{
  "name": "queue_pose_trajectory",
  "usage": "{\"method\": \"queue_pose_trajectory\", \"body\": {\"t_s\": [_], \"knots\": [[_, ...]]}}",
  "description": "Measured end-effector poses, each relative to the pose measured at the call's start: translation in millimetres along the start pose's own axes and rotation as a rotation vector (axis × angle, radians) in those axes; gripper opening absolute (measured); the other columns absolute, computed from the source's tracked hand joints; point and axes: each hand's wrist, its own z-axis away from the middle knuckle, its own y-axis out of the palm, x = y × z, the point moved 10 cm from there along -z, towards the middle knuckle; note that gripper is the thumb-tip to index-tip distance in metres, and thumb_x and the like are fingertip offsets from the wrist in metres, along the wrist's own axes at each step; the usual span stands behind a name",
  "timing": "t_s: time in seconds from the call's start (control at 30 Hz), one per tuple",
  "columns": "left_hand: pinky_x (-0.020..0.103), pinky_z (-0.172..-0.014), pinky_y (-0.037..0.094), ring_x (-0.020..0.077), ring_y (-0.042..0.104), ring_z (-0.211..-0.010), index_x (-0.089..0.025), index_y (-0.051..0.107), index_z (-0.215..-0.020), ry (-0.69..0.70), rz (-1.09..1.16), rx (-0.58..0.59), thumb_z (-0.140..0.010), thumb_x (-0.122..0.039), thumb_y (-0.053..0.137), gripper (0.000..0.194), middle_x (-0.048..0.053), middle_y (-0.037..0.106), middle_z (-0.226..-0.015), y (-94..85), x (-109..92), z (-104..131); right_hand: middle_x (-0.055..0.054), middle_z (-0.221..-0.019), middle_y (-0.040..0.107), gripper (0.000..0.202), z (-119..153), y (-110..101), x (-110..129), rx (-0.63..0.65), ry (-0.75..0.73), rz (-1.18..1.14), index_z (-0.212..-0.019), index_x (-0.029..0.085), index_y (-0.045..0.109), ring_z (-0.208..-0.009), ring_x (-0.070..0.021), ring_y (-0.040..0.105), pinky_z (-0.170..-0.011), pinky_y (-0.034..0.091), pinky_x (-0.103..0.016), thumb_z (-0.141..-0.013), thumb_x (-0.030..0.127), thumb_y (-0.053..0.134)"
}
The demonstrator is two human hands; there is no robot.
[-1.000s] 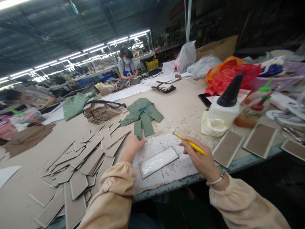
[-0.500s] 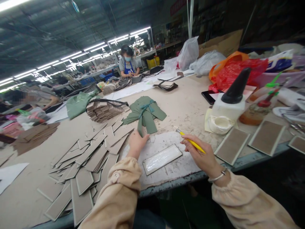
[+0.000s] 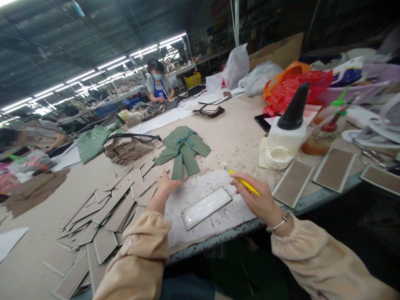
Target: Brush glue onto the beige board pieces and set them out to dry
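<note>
My right hand (image 3: pixel 258 198) is closed around a yellow-handled brush (image 3: pixel 245 182), its tip pointing up and left over the table. In front of it lies a rectangular panel (image 3: pixel 206 207) with a wet, shiny white face and a thin border, on a stained white sheet (image 3: pixel 175 233). My left hand (image 3: pixel 165 184) is open, thumb held apart, at the right edge of a heap of taupe panels with pale edges (image 3: pixel 117 206). Just beyond that hand is a fanned bundle of green strips (image 3: pixel 190 160) tied with a teal band. My left fingertips are partly hidden.
A white glue bottle with a black cone (image 3: pixel 287 129) and a tape roll (image 3: pixel 279 156) stand at right. Several bordered panels (image 3: pixel 293 183) lie along the table edge. Further off are a banded taupe stack (image 3: pixel 129 148), a phone (image 3: pixel 262 123), plastic bags and a seated co-worker (image 3: pixel 160 87).
My left hand has shifted left from the green strips toward the taupe heap. My right hand keeps the brush in nearly the same place. The whole view has swung slightly to the right.
</note>
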Motion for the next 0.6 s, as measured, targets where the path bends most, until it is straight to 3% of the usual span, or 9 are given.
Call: {"method": "queue_pose_trajectory", "body": {"t_s": [0.07, 0.17, 0.3, 0.4, 0.5, 0.6], "knots": [[0.036, -0.082, 0.049, 0.031, 0.059, -0.106, -0.01, 0.028, -0.143, -0.006, 0.08, 0.059, -0.057, -0.031, 0.079, 0.102, 0.019, 0.057, -0.122, -16.4, 14, 7, -0.005, -0.097, 0.071, 0.022, 0, -1, 2, -0.015, -0.027, 0.006, -0.111, 0.023, 0.062, -0.072, -0.0152, 0.069, -0.067, 0.056, -0.028, -0.092, 0.027, 0.052], [0.032, -0.076, 0.052, 0.025, 0.065, -0.092, -0.007, 0.047, -0.13, -0.031, 0.239, 0.155, -0.064, -0.03, 0.074, 0.075, 0.014, 0.067, -0.103, -40.4, 42, 31, -0.005, -0.098, 0.071, 0.022, 2, -1, 8, -0.033, -0.085, 0.004, -0.112, 0.024, 0.061, -0.072, -0.0149, 0.069, -0.067, 0.056, -0.028, -0.092, 0.025, 0.053], [0.029, -0.076, 0.055, 0.0219, 0.068, -0.088, -0.01, 0.059, -0.116, -0.161, 0.894, 0.371, -0.065, -0.021, 0.074, 0.053, 0.013, 0.07, -0.098, -48.1, 84, 77, -0.003, -0.096, 0.07, 0.024, 6, 10, 14, 0.017, -0.152, -0.003, -0.114, 0.024, 0.059, -0.07, -0.0124, 0.068, -0.065, 0.056, -0.024, -0.091, 0.02, 0.052], [0.033, -0.079, 0.056, 0.0255, 0.068, -0.093, -0.011, 0.063, -0.11, -0.187, 1.217, 0.382, -0.068, -0.018, 0.069, 0.043, 0.015, 0.071, -0.099, -53.2, 108, 104, -0.002, -0.093, 0.07, 0.026, 9, 22, 20, 0.087, -0.205, 0.004, -0.115, 0.024, 0.058, -0.07, -0.0118, 0.068, -0.067, 0.055, -0.024, -0.091, 0.017, 0.052], [0.034, -0.08, 0.057, 0.0274, 0.067, -0.097, -0.011, 0.068, -0.103, -0.158, 1.302, 0.301, -0.069, -0.022, 0.071, 0.036, 0.015, 0.072, -0.102, -55.6, 119, 121, -0.003, -0.095, 0.07, 0.025, 11, 32, 24, 0.128, -0.226, 0.012, -0.114, 0.023, 0.058, -0.072, -0.012, 0.068, -0.071, 0.055, -0.024, -0.09, 0.017, 0.052], [0.035, -0.085, 0.056, 0.0281, 0.066, -0.1, -0.016, 0.072, -0.099, -0.031, 1.151, 0.324, -0.067, -0.026, 0.075, 0.034, 0.013, 0.071, -0.106, -49.2, 102, 135, -0.002, -0.091, 0.07, 0.018, 10, 35, 27, 0.128, -0.174, -0.026, -0.107, 0.023, 0.06, -0.071, -0.0124, 0.069, -0.071, 0.056, -0.025, -0.091, 0.021, 0.052]]}}
